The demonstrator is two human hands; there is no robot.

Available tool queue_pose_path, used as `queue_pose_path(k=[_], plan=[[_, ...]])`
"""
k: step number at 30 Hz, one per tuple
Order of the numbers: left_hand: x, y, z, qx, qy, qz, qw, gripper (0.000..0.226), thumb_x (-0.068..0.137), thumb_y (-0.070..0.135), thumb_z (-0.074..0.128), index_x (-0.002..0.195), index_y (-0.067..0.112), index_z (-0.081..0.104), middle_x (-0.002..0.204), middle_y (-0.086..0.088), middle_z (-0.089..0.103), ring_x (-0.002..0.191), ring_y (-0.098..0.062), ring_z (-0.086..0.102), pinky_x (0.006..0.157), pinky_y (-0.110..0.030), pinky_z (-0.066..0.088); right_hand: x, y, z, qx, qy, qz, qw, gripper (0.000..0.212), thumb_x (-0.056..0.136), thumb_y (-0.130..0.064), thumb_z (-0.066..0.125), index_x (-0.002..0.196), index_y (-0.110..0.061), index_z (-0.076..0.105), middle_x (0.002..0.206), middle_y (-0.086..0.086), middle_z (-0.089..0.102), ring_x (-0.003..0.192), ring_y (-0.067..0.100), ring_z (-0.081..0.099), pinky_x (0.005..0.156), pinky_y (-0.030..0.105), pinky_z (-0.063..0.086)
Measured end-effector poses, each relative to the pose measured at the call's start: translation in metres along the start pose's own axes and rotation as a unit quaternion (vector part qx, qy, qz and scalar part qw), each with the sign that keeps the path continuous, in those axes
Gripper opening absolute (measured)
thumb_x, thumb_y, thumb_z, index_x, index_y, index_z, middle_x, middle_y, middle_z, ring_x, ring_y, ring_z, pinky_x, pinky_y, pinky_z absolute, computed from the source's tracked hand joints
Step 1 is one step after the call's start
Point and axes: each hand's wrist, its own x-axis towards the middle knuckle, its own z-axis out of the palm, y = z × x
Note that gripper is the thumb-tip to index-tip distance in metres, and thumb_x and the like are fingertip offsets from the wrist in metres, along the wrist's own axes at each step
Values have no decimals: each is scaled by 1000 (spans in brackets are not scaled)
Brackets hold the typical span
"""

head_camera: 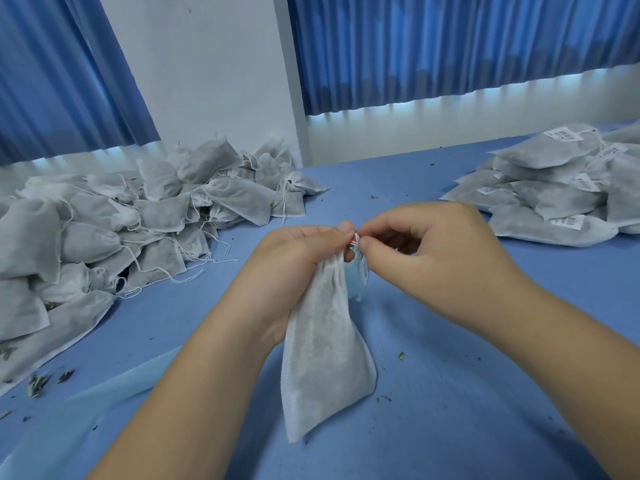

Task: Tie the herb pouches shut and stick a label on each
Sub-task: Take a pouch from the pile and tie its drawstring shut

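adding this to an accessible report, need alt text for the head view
The left hand grips a pouch by its neck while the right hand pinches its white string, over a blue table. Unlabelled pouches lie heaped at left, labelled pouches stacked at right.

Quantities on the desk [450, 410]
Hands: two, left hand [298, 261] and right hand [436, 244]. Held pouch [322, 358]: one, with one drawstring [354, 241]. Pouch heaps: two, unlabelled heap [104, 220] and labelled heap [561, 188], contents too numerous to count. Curtains: two, left curtain [52, 71] and right curtain [450, 46].
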Motion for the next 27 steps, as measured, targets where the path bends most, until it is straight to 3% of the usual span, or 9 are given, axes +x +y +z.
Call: queue_pose_path(k=[6,13,23,27], plan=[[0,-4,3,35,32,38,998,30,88,29,69,61,17,69,58,2,58,50,-9,50,50,-19,40,1,0,2,4,12,41,999,22,83,-18,70,66,-31,73,57,-24,62,56,-5,56,57,5,38],[1,-8,8,66,71,80,992,24,89,27,70,67,18,73,65,8,66,57,-2,58,54,-12,43,2,4,4,-17,52,82,995,17,77,-25,75,61,-25,69,60,-14,63,56,0,54,55,12,41],[-1,-6,12,64,76,78,992,30,89,27,68,60,21,71,63,4,62,56,-7,51,54,-16,42,1,4,5,-60,54,23,996,14,76,-20,73,64,-19,67,56,-8,57,63,6,52,56,17,41],[-1,-5,13,66,79,84,991,31,90,26,68,60,20,70,64,1,61,57,-9,50,54,-15,42,1,4,5,-40,54,30,997,18,76,-21,72,60,-27,66,57,-7,59,61,4,54,57,16,42]])
